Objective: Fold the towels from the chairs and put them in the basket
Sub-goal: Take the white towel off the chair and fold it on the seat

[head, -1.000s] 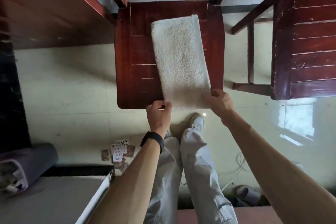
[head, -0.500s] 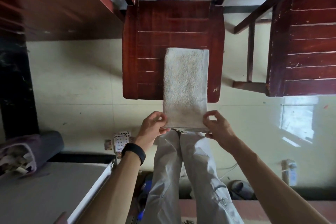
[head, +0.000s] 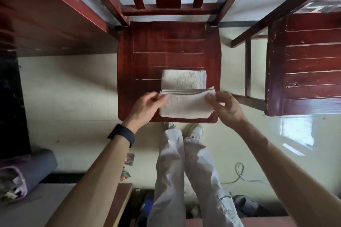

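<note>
Off-white terry towel (head: 186, 104) sits on the front half of the dark red-brown slatted wooden chair seat (head: 166, 49), part-folded: near portion doubled over and raised a bit, far portion (head: 182, 79) flat on the wood w/ its far edge abt mid-seat. Left hand (head: 147, 107) pinches the left end of the fold line, thumb on top, fingers underneath; right hand (head: 225, 107) pinches the right end the same way. Both closed on the cloth, neither flat on the seat. Looks like the short-way fold is mid-step, i.e. the held layer is being carried over the flat part, so folding isn't done and nothing's gone to the basket yet. Basket isn't in view, can't say where it is. Second red-brown wooden chair (head: 304, 64) to the right, seat bare as far as it shows; no other towels visible from here. Risks, as I judge them: grip is only at the two ends, so the middle of the held layer could sag or buckle and land w/ a crease; the stacked layers at the fold line (head: 188, 91) look loosely aligned and could slip apart if one hand lets go early or moves faster than the other, giving a skewed fold. Near edge of towel lies close to the seat's front edge, so a pull toward the body could drag it off onto the pale tiled floor (head: 73, 97), where playing cards (head: 127, 166) and a cable (head: 239, 173) lie.
</note>
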A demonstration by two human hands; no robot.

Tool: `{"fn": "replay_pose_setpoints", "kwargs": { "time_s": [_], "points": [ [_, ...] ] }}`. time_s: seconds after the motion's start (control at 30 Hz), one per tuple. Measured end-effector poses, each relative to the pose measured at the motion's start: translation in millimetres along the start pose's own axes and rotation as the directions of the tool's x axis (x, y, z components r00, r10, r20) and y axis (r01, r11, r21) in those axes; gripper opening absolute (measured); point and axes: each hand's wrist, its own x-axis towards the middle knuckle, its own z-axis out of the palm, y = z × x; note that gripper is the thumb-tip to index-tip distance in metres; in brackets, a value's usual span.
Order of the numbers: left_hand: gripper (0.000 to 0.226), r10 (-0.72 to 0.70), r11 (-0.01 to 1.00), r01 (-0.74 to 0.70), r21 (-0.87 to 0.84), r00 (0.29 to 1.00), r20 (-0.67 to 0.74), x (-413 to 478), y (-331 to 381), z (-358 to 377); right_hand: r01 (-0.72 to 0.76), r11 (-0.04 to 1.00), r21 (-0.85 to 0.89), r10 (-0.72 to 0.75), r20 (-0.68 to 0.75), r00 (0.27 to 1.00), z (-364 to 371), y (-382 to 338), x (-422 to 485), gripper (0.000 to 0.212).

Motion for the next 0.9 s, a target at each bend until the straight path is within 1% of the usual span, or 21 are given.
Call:
{"fn": "replay_pose_setpoints", "kwargs": {
  "time_s": [0.07, 0.1, 0.17, 0.23, 0.33, 0.43, 0.53, 0.67, 0.73, 0.8, 0.9],
  "points": [
    [0.047, -0.004, 0.995, -0.003, -0.100, 0.998, -0.069, 25, 7, 7, -0.068, 0.995, 0.072, 0.073, -0.064, 0.995, 9, -7, 19, 0.050],
    [0.043, 0.002, 0.994, -0.014, -0.107, 0.994, -0.110, 37, 11, 10, -0.100, 0.988, 0.119, 0.110, -0.086, 0.990, 15, -10, 28, 0.052],
    [0.039, -0.003, 0.997, -0.013, -0.082, 0.980, -0.199, 59, 14, 17, -0.124, 0.974, 0.189, 0.149, -0.124, 0.981, 30, -9, 48, 0.049],
    [0.036, -0.017, 0.999, 0.004, -0.051, 0.964, -0.267, 72, 14, 21, -0.134, 0.969, 0.208, 0.168, -0.154, 0.974, 39, -13, 59, 0.041],
    [0.038, -0.074, 0.997, 0.079, 0.007, 0.954, -0.292, 86, 11, 24, -0.202, 0.968, 0.147, 0.227, -0.180, 0.957, 49, -10, 77, 0.043],
    [0.044, -0.084, 0.993, 0.105, 0.060, 0.954, -0.288, 93, 10, 24, -0.257, 0.962, 0.096, 0.271, -0.197, 0.942, 54, -7, 86, 0.042],
    [0.045, -0.107, 0.979, 0.151, 0.135, 0.951, -0.290, 99, 13, 24, -0.291, 0.957, 0.007, 0.285, -0.231, 0.930, 56, -10, 90, 0.042],
    [0.043, -0.077, 0.935, 0.194, 0.298, 0.929, -0.362, 103, 17, 25, -0.333, 0.936, -0.117, 0.286, -0.306, 0.908, 62, -17, 94, 0.041],
    [0.042, -0.055, 0.927, 0.187, 0.324, 0.924, -0.378, 103, 18, 26, -0.345, 0.932, -0.110, 0.290, -0.341, 0.894, 67, -18, 90, 0.037],
    [0.042, -0.048, 0.926, 0.188, 0.326, 0.918, -0.394, 102, 19, 27, -0.366, 0.929, -0.063, 0.320, -0.362, 0.875, 71, -16, 84, 0.033],
    [0.043, -0.062, 0.925, 0.212, 0.316, 0.903, -0.425, 99, 22, 28, -0.411, 0.911, -0.022, 0.373, -0.375, 0.848, 69, -17, 84, 0.033]
  ]
}}
